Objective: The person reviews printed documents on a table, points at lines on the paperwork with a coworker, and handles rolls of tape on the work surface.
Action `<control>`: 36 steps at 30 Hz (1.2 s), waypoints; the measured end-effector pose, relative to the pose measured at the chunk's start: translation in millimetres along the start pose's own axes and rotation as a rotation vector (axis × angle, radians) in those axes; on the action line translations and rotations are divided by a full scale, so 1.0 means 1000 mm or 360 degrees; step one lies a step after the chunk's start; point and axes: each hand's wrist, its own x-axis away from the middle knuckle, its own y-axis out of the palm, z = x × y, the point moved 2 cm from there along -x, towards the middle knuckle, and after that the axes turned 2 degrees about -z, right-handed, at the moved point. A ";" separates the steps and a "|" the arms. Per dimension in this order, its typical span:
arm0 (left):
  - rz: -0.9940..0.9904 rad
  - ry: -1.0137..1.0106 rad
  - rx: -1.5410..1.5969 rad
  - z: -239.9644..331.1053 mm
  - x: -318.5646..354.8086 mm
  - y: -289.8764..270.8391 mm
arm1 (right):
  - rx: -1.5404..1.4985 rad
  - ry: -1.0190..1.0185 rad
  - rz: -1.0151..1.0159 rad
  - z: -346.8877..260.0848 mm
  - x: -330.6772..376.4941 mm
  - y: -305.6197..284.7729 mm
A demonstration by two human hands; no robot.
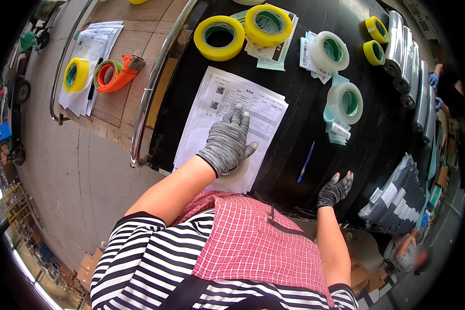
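My left hand (227, 139), in a grey knit glove with bare fingertips, lies flat with fingers stretched on a stack of printed paper sheets (263, 116). Under its wrist, a roll of clear tape (236, 173) sits on the same sheets, partly hidden. On the black tabletop (279, 191) to the right rests my right hand (336, 191), gloved alike, its fingers extended and nothing in them. A blue pen (306, 163) lies between the two hands, closer to the right one. Both forearms come up from the lower edge.
Yellow tape rolls (219, 38) and clear tape rolls (344, 103) sit on labels along the far side. Silver-grey rolls (395, 44) and packed grey bags (398, 199) line the right. Left, beyond a metal rail (149, 93), an orange tape dispenser (120, 76) rests on a brown board.
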 end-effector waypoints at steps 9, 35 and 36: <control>-0.0093 0.0004 0.0038 -0.002 -0.002 -0.005 | 0.0010 0.0011 -0.0028 -0.002 -0.001 -0.002; 0.0076 0.0128 -0.0028 0.001 -0.002 0.005 | 0.0015 -0.0016 -0.0007 -0.003 -0.001 -0.003; 0.0045 0.0134 -0.0028 0.003 -0.002 0.004 | 0.0013 -0.0005 -0.0012 -0.002 -0.001 -0.003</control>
